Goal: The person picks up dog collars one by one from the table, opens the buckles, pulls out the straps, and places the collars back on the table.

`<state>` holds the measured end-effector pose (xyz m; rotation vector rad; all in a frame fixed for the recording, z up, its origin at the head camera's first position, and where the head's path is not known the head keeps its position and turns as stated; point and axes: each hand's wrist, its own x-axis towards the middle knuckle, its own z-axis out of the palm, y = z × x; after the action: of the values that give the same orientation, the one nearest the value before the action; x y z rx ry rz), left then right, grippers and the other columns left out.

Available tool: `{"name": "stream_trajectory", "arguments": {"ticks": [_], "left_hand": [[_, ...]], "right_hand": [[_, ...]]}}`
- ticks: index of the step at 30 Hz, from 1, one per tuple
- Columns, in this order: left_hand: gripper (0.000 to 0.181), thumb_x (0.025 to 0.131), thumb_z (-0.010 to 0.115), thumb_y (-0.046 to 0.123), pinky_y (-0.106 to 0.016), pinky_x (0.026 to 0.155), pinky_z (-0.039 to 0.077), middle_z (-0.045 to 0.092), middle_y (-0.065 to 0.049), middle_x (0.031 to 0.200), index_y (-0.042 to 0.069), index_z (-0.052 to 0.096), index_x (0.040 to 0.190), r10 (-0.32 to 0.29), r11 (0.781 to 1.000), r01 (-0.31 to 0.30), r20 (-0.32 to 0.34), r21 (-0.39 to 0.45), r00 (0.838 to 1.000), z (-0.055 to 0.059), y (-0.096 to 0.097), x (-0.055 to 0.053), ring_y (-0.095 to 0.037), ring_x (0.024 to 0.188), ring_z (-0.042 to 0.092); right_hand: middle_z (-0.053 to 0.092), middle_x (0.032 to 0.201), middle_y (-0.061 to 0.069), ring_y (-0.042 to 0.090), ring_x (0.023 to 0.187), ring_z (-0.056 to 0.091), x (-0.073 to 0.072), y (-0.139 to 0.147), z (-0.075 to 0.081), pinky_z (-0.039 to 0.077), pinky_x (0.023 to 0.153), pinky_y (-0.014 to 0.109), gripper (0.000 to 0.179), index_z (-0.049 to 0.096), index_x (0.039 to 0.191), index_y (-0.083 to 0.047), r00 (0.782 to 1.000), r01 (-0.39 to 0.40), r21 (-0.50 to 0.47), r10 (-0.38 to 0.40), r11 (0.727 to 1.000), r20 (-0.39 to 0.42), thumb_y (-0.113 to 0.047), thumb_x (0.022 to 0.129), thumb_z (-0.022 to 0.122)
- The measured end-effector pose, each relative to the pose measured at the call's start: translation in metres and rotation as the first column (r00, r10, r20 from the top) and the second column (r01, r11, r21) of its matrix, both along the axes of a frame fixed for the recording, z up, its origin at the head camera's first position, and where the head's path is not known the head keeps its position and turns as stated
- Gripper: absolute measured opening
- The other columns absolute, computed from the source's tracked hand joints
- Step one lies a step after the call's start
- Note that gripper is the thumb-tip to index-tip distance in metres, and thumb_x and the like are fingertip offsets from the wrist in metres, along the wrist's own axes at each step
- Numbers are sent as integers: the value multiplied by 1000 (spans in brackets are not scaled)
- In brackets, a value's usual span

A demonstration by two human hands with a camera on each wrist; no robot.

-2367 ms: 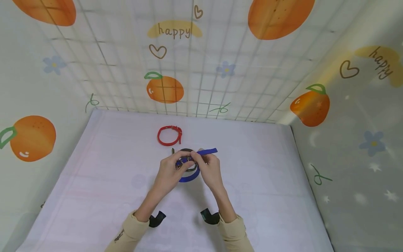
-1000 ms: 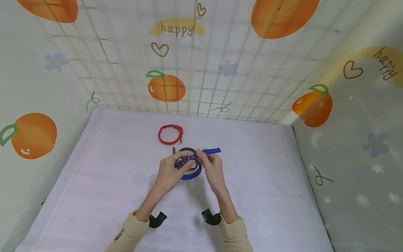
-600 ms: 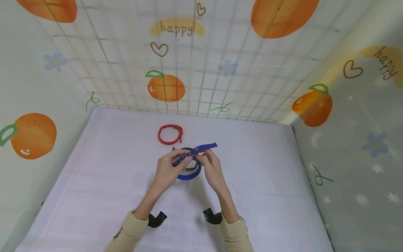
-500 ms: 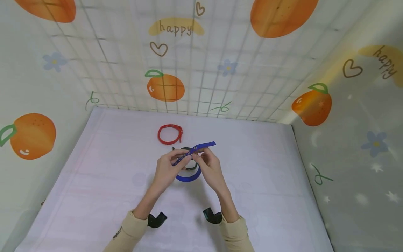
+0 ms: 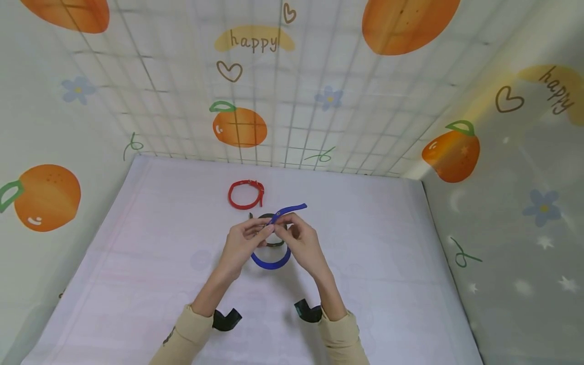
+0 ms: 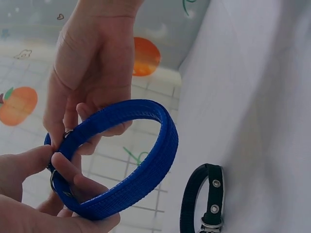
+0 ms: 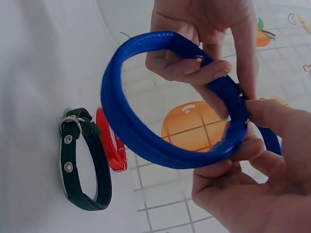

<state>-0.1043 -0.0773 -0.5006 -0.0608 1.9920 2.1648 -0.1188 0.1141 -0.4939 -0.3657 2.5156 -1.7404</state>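
Observation:
Both hands hold a blue pet collar above the table, its strap bent into a loop. My left hand pinches the collar near its metal fittings. Close against it, my right hand pinches the same part between thumb and fingers. The collar's free end points up and to the right past the fingertips. In the right wrist view, the loop hangs round and open, with small metal rings near the fingers. The fingers partly hide the buckle.
Beneath the hands, a dark green collar with metal eyelets rests on the white table. Farther back lies a red buckled collar. A black curved piece shows by the left sleeve, another by the right. Printed curtains enclose the table.
My right hand has shifted left, up against the left fingertips. The collar's free end has moved left and tilted up, and its loop has swung lower. The red and green collars stay put.

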Motion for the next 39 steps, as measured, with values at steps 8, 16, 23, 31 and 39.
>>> {"name": "stream_trajectory", "arguments": {"ticks": [8, 16, 23, 31, 39], "left_hand": [[35, 102, 78, 27, -26, 84, 59, 80, -4, 106, 9, 74, 131, 4, 1000, -4, 22, 19, 1000, -3, 0, 0, -20, 86, 67], [34, 100, 79, 31, -29, 87, 59, 82, -2, 104, 14, 76, 129, 13, 1000, -14, 55, 14, 998, -3, -1, 1, -20, 85, 67], [36, 100, 79, 33, -28, 88, 59, 81, 6, 98, 13, 75, 131, -13, 999, 10, 71, 49, 997, -4, -2, -1, -16, 83, 67], [37, 102, 77, 33, -27, 85, 56, 77, 7, 90, 13, 73, 132, -18, 996, 9, 94, 94, 995, -2, 1, 0, -13, 80, 63], [35, 102, 76, 30, -26, 83, 56, 74, 6, 84, 10, 73, 131, -17, 993, 5, 98, 118, 995, -2, 4, -1, -12, 77, 61]], "right_hand": [[74, 104, 6, 13, 70, 49, -1, 1, 0, 38, 61, 22, 21, 76, 118, -16, 999, -10, 49, 9, 999, 34, -31, 105, 72], [70, 95, 8, 10, 65, 47, -1, 0, 3, 37, 57, 22, 17, 77, 114, -12, 1000, -8, 112, 7, 994, 6, -24, 103, 74], [64, 91, 8, 5, 60, 42, 1, -4, 3, 33, 54, 21, 12, 77, 109, -12, 998, 52, 115, -46, 992, -53, -20, 100, 75], [62, 89, 6, 7, 59, 39, 3, -5, 1, 32, 55, 20, 5, 74, 104, -14, 994, 87, 51, -84, 995, -68, -17, 102, 71], [69, 102, 6, 16, 86, 64, 2, -6, 0, 49, 76, 29, 12, 73, 97, -16, 992, 120, 5, -120, 993, -49, -19, 102, 63]]}}
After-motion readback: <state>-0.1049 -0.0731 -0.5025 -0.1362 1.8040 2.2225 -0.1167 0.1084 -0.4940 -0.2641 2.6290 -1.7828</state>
